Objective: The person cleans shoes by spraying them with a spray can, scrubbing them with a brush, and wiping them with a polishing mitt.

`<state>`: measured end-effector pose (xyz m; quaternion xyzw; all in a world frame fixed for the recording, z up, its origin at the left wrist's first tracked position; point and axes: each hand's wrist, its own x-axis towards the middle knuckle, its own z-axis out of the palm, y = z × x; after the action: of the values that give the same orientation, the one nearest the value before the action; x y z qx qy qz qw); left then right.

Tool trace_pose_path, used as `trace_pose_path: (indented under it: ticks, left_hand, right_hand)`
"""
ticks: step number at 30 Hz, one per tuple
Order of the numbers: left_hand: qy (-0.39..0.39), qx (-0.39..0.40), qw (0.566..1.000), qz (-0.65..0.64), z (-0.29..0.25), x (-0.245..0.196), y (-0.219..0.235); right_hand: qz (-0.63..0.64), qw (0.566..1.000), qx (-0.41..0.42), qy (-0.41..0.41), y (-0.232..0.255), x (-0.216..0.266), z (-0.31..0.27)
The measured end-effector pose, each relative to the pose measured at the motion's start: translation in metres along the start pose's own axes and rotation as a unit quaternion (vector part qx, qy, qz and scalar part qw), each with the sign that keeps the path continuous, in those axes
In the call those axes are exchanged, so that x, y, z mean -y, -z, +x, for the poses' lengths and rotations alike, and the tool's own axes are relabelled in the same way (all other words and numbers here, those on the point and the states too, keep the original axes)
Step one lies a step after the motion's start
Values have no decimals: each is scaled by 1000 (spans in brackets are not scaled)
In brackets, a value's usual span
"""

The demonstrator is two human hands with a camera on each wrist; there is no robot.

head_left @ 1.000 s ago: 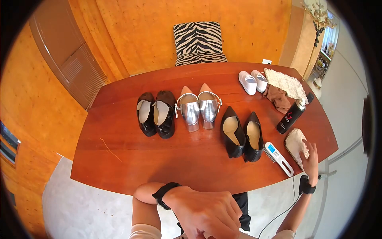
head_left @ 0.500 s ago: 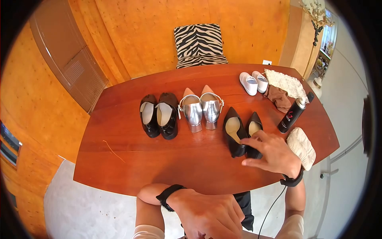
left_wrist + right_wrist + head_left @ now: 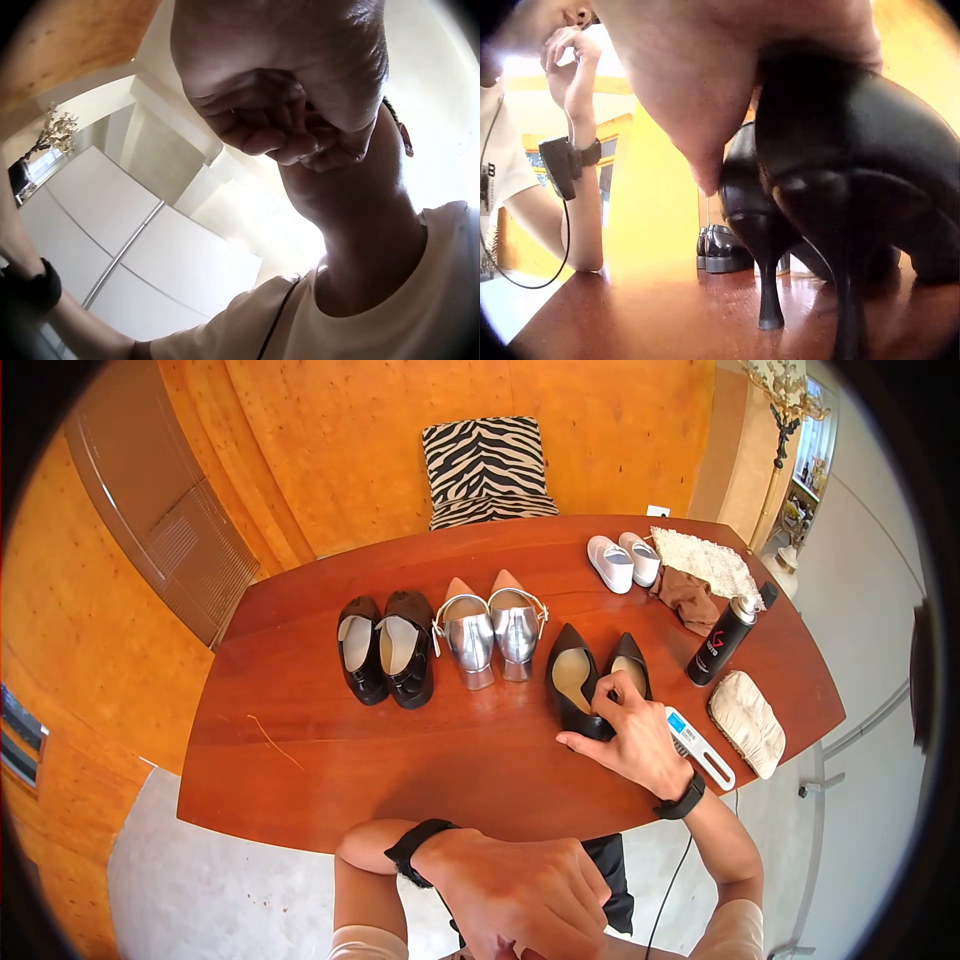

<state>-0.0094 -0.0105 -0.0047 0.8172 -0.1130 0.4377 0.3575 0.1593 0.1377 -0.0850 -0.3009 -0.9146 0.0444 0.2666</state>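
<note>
The right hand (image 3: 632, 735) is laid over the heel ends of the black pumps (image 3: 572, 682), with fingers curled around the back of the pair; in the right wrist view the thumb (image 3: 697, 127) is seen pressed beside the heel (image 3: 769, 277), so both shoes appear to be gathered in one grip. The pumps stand on the worktop (image 3: 400, 760), toes pointing away, just beside a brush (image 3: 700, 748) and near a spray can (image 3: 722, 638) and a cream pad (image 3: 748, 720). The left hand (image 3: 520, 895) is held close to the body, fingers curled loosely near the face, with nothing seen in it. Black flats (image 3: 385, 650) and silver heels (image 3: 490, 628) are lined up further left.
</note>
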Motion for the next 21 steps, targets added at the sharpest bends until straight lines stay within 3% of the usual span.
trace_pose_path:
  ticks: [8, 13, 19, 21]
  left_hand:
    - [-9, -18, 999, -40, 2, 10, 0]
    - [8, -8, 998, -54, 2, 9, 4]
    - [1, -38, 997, -64, 3, 10, 0]
    - [7, -19, 999, -48, 2, 10, 0]
  right_hand:
    - [40, 995, -73, 63, -17, -34, 20]
    - [23, 998, -38, 36, 3, -24, 7]
    - [-143, 989, -28, -30, 30, 13, -15]
    - [-113, 992, -6, -61, 36, 22, -15]
